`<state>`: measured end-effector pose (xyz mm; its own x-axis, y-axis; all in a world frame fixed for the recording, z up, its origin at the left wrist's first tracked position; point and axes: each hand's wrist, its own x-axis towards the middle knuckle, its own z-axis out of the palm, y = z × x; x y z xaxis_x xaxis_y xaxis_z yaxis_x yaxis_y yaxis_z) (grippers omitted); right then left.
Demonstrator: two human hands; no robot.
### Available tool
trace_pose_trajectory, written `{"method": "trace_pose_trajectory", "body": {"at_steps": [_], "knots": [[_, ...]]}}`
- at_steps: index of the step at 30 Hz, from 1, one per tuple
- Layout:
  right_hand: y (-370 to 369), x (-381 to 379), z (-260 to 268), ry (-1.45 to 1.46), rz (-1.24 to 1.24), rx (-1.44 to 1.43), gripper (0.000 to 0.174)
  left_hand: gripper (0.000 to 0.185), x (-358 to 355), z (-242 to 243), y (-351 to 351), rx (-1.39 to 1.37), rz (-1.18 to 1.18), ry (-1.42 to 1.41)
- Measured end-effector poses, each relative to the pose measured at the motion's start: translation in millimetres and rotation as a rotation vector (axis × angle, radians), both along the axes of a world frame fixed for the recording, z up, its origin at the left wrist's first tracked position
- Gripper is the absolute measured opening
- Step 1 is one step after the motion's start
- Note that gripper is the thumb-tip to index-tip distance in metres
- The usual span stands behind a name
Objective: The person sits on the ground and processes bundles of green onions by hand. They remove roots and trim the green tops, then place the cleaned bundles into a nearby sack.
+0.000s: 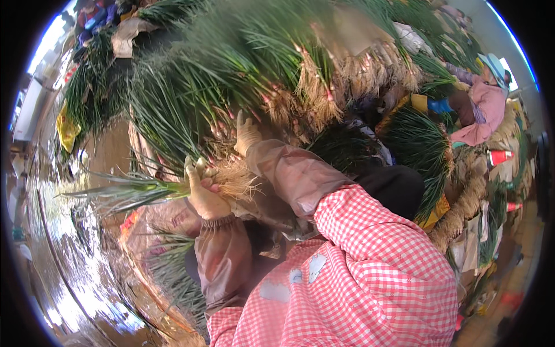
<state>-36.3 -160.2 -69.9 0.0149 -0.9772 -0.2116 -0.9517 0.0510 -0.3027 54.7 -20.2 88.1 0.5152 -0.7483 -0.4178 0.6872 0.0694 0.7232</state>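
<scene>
My left hand (207, 193), in a pale glove, grips a small bunch of spring onions (173, 189). Their green leaves point left and their pale roots (236, 175) hang out to the right of my fingers. My right hand (247, 134), gloved too, reaches up to the near edge of a large heap of spring onions (186, 99). Its index finger is extended among the pinkish bulbs (223, 126); whether the other fingers hold a stalk cannot be made out. Brown sleeve covers reach over both forearms.
A wet, shiny floor (73, 243) lies on the left. Below my left arm more spring onions (177, 269) rest on a woven sack (173, 219). A tied-looking pile of spring onions (420, 134) stands to the right, near a seated person (481, 104) in a pale hat. Other people (93, 19) are at the far upper left.
</scene>
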Motion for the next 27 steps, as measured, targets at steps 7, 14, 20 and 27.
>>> {"method": "trace_pose_trajectory", "body": {"at_steps": [7,14,20,27], "knots": [[-34,-29,22,-0.326,0.073,-0.008,0.090,0.031,-1,-3,1,-0.017,0.008,0.035],[-91,-75,134,-1.151,-0.119,0.088,0.034,0.033,0,-16,-5,-0.083,-0.004,0.119],[-124,-163,135,-1.391,-0.115,0.099,0.037,0.034,-2,-21,-7,-0.052,-0.053,0.096],[-135,-229,41,-1.258,-0.278,0.116,0.047,0.034,-2,-35,-10,0.027,-0.059,0.107]]}}
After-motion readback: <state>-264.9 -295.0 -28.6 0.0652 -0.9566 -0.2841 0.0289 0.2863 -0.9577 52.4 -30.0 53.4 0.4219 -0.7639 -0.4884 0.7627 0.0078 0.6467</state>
